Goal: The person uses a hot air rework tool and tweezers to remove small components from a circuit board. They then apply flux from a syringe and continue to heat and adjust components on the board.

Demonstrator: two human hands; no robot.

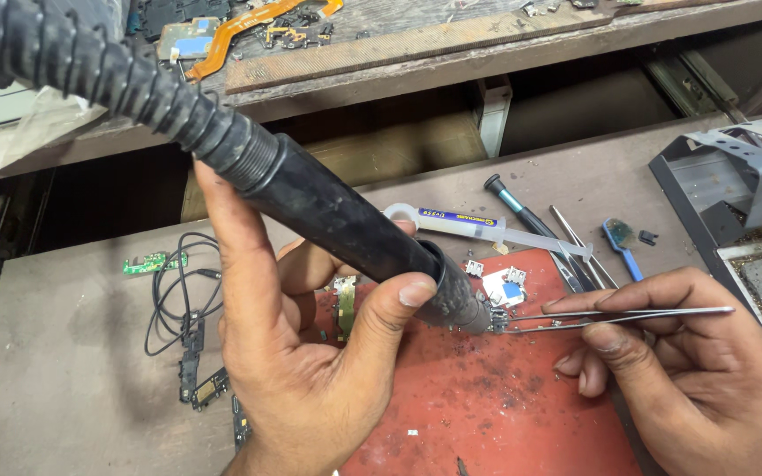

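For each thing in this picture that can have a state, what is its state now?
left hand: gripping the hot-air gun
hot-air gun: held slanted, nozzle down at the small part
right hand: pinching the tweezers
tweezers: tips closed at the small part
small part: lying on the red mat
syringe: lying flat

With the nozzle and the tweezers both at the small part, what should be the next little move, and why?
Probably lift the small part gently with the tweezers. The right hand has their tips at it, the left hand aims the black nozzle right beside it, and it lies on the red mat.
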